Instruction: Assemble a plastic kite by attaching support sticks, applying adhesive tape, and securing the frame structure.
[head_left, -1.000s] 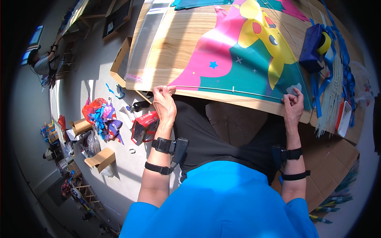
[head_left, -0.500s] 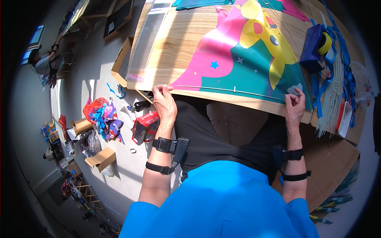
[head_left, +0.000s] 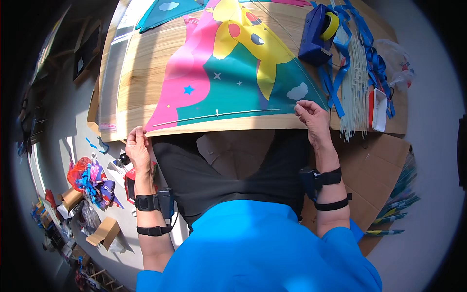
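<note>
A printed kite sail (head_left: 233,82) in pink and green, with a yellow character, lies on the wooden table. Along its near edge runs a thin white rod (head_left: 194,118) with a small crosspiece at its middle. My left hand (head_left: 139,146) is closed in a pinch on the sail's near left corner, beside the rod's left end. Just past the rod's right end, below a printed white cloud, my right hand (head_left: 314,121) is closed with thumb and forefinger together. What sits between those fingertips is too small to tell.
At the table's right stand a blue tape dispenser (head_left: 316,36), blue ribbons (head_left: 340,87), a bundle of thin white sticks (head_left: 356,82) and a small red-and-white tray (head_left: 378,111). Clear plastic (head_left: 114,63) lies on the left. Cardboard (head_left: 362,170) leans below right; boxes and bags litter the floor.
The whole view has swung, so table and hands appear farther left. My right hand now leaves the printed cloud uncovered. My left hand remains at the sail's corner.
</note>
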Demonstrator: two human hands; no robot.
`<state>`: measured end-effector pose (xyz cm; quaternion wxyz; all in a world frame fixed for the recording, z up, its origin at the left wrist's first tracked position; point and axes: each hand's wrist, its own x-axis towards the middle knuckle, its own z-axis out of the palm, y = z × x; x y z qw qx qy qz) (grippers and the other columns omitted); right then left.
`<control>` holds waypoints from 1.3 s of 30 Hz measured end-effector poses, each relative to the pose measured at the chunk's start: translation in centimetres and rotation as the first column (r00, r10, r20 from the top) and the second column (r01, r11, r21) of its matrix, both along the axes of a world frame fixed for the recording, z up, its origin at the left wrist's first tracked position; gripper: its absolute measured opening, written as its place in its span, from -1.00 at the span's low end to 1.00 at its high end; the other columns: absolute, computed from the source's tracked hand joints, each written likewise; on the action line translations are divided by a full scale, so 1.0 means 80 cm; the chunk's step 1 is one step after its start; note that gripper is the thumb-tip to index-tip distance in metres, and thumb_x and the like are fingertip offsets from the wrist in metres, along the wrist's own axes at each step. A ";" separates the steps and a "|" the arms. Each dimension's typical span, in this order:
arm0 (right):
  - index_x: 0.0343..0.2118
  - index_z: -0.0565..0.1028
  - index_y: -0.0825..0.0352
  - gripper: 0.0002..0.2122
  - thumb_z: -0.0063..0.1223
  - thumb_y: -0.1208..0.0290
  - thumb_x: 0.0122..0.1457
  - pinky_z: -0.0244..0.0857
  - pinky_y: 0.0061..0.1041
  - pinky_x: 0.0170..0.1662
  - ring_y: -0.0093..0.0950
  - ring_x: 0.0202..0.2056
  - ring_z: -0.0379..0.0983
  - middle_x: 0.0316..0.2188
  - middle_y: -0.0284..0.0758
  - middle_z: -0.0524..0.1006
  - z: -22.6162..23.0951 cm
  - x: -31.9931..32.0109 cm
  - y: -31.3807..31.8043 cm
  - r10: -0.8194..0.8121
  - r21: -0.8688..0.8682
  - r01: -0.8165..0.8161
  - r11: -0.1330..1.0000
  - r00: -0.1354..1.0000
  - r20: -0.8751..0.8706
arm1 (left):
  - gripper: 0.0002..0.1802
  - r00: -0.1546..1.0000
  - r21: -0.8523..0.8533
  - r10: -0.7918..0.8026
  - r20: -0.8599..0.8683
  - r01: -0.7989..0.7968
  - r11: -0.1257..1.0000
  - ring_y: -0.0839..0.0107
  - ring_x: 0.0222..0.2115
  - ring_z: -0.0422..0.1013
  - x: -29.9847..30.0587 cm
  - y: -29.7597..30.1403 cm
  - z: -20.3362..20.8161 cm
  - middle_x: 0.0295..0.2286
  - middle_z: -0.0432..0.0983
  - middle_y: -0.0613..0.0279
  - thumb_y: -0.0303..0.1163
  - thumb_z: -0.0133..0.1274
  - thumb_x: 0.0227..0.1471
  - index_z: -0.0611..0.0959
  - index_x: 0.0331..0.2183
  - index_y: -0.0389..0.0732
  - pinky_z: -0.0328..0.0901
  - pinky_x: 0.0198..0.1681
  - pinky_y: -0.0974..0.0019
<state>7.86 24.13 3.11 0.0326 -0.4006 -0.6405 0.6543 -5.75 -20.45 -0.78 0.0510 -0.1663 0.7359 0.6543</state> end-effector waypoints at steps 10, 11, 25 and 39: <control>-0.30 0.47 0.39 -0.83 0.18 0.54 0.05 0.32 -0.63 -0.31 -0.65 -0.43 0.44 -0.47 -0.40 0.53 -0.003 0.015 -0.038 0.002 0.456 0.002 0.890 1.000 -0.007 | -0.80 0.997 -0.256 -0.053 -0.059 0.037 0.966 0.70 -0.53 0.23 0.029 -0.017 0.002 -0.50 0.43 0.42 -0.30 0.00 0.21 0.56 -0.30 -0.25 0.17 -0.45 0.59; -0.27 0.43 0.37 -0.80 0.18 0.52 0.05 0.33 -0.61 -0.32 -0.62 -0.44 0.45 -0.48 -0.37 0.53 -0.001 0.016 -0.042 -0.004 0.504 -0.014 0.864 0.999 0.035 | -0.79 0.996 -0.295 -0.054 -0.068 0.031 0.955 0.68 -0.52 0.24 0.034 -0.014 0.003 -0.49 0.45 0.41 -0.30 0.01 0.21 0.57 -0.29 -0.26 0.18 -0.43 0.58; -0.20 0.38 0.37 -0.75 0.15 0.56 0.06 0.34 -0.59 -0.32 -0.58 -0.44 0.47 -0.48 -0.34 0.52 -0.008 0.001 -0.037 0.044 0.561 -0.033 0.827 0.999 -0.006 | -0.76 0.996 -0.274 0.038 -0.075 -0.057 0.960 0.65 -0.40 0.35 0.019 0.010 -0.003 -0.42 0.46 0.34 -0.27 0.07 0.17 0.57 -0.30 -0.28 0.33 -0.29 0.57; -0.14 0.32 0.43 -0.72 0.07 0.62 0.08 0.41 -0.58 -0.33 -0.50 -0.44 0.58 -0.48 -0.28 0.54 -0.012 -0.020 -0.054 -0.038 0.378 0.037 0.925 0.999 -0.003 | -0.70 0.994 -0.232 0.065 -0.088 -0.084 0.969 0.70 -0.51 0.23 0.002 -0.009 -0.012 -0.51 0.39 0.43 -0.15 0.07 0.16 0.57 -0.28 -0.22 0.15 -0.46 0.59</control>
